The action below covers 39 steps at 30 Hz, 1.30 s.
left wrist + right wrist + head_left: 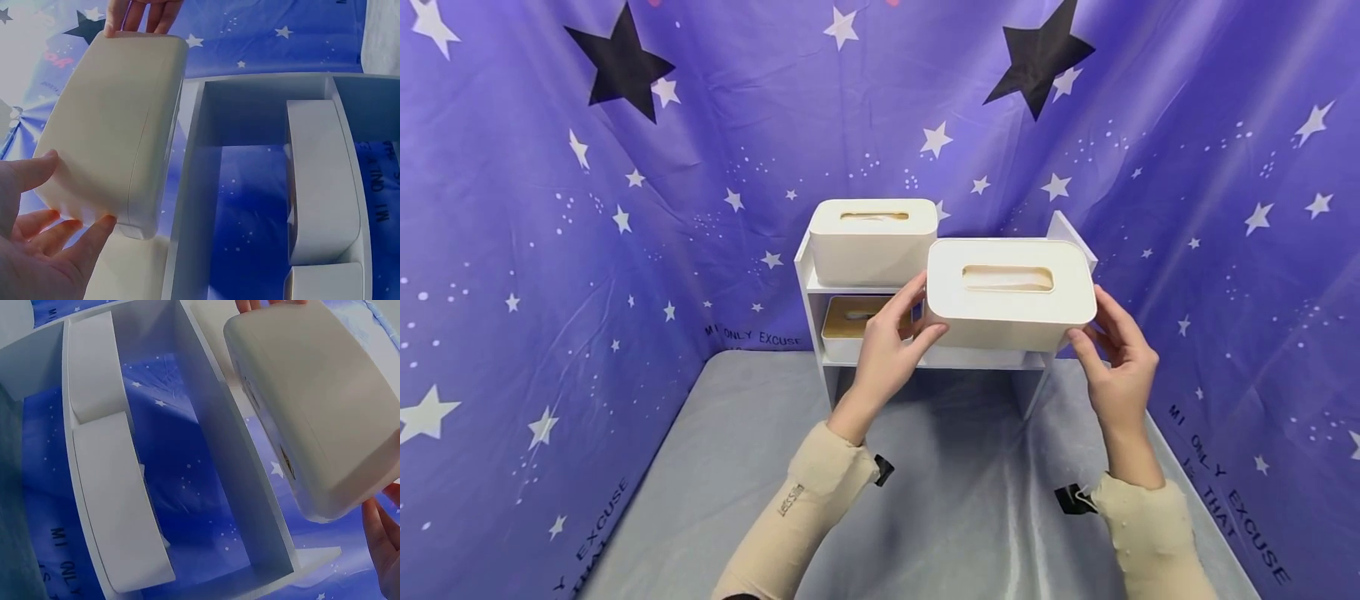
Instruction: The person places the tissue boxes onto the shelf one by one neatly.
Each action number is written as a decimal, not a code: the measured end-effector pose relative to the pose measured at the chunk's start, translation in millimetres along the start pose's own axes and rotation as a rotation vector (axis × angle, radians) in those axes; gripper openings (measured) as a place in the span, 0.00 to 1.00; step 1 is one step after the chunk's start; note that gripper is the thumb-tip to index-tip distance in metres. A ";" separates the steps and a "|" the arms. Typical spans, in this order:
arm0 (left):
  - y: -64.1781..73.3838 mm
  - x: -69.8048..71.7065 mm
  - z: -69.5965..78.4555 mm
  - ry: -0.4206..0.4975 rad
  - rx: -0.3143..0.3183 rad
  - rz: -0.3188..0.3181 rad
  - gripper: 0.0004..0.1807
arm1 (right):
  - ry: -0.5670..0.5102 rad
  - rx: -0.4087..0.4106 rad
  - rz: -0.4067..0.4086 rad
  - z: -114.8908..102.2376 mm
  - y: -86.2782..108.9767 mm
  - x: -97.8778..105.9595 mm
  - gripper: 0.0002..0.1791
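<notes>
A cream tissue box [1011, 307] with an oval slot in its lid is held up in front of the upper right side of a white two-tier shelf [815, 329]. My left hand [889, 346] grips its left end, and my right hand [1122, 367] grips its right end. In the left wrist view, the held box [109, 125] is tilted beside the upper board, its underside edge showing a gap from it. The right wrist view has my right fingers [378, 531] at the lower corner of the box [319, 406].
A similar cream tissue box [874, 257] stands on the upper left of the shelf. Below it sits a white box with a wooden lid [842, 315]; a second lower white box [122, 506] appears in the wrist views. Grey cloth [737, 500] covers the table; purple star curtains [722, 125] surround it.
</notes>
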<state>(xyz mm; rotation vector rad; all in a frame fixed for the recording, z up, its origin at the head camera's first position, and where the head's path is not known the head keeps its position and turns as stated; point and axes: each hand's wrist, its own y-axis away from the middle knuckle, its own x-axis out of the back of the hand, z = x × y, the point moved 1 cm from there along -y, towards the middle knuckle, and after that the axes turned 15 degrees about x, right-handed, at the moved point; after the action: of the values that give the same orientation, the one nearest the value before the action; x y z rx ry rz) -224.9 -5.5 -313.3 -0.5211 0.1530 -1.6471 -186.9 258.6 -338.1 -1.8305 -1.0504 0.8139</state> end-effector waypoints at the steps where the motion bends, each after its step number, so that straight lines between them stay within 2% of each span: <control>1: -1.6 -0.9 0.4 0.004 -0.001 -0.004 0.37 | 0.003 -0.004 0.003 0.5 -1.5 0.3 0.28; 10: -16.9 -9.1 2.1 -0.012 0.020 -0.029 0.36 | 0.057 -0.030 -0.012 10.4 -13.0 3.6 0.27; 19: -30.0 -13.7 1.8 -0.041 0.043 -0.032 0.35 | 0.147 -0.129 -0.041 18.8 -23.5 3.3 0.26; 25: -34.4 -15.7 2.4 -0.029 0.013 -0.047 0.34 | 0.202 -0.154 -0.033 21.7 -32.6 0.6 0.25; 32: -36.7 -18.2 -1.0 -0.021 -0.023 -0.060 0.27 | 0.251 -0.155 -0.018 26.2 -45.8 -7.7 0.22; 39: -40.7 -24.2 -4.5 -0.038 -0.002 -0.049 0.33 | 0.266 -0.170 0.023 35.7 -51.8 -14.9 0.20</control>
<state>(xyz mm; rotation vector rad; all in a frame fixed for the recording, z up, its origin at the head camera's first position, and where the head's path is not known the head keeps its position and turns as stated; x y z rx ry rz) -262.3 23.2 -307.2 -0.5611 0.1153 -1.6840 -240.6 272.5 -305.0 -2.0326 -0.9507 0.4878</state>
